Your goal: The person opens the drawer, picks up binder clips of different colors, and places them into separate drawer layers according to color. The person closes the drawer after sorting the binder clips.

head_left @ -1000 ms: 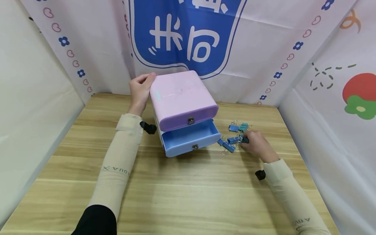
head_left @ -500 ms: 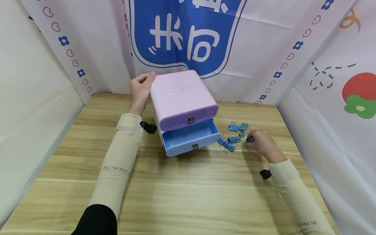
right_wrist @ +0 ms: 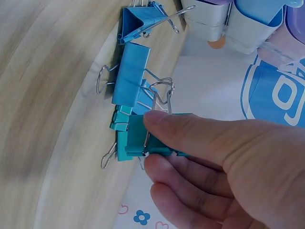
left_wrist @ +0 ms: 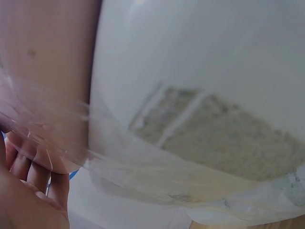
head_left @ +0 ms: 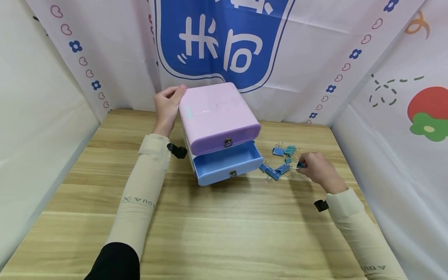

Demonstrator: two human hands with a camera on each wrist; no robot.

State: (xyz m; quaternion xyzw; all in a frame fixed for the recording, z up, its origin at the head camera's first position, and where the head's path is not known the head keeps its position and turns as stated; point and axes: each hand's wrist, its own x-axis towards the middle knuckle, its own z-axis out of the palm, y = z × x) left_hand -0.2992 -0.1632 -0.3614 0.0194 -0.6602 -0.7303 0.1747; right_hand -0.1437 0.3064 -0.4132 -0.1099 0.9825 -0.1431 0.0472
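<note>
A small two-tier drawer box stands tilted in angle on the table, its pink-purple top tier closed. The blue lower drawer is pulled out, and its visible inside holds nothing. My left hand grips the box's back left corner; in the left wrist view its fingers curl round the edge. Right of the box, my right hand pinches a teal binder clip between thumb and fingers. Several blue and teal clips lie close by, among them a blue binder clip and a teal one.
The wooden table spreads out in front of the box. Behind it hangs a white cloth with a blue emblem, close to the box's back. White cloth walls bound the left and right sides.
My right hand has drawn back to the right with the teal clip. One blue clip in the pile has turned and shifted slightly rightward. My left hand and the box have stayed put.
</note>
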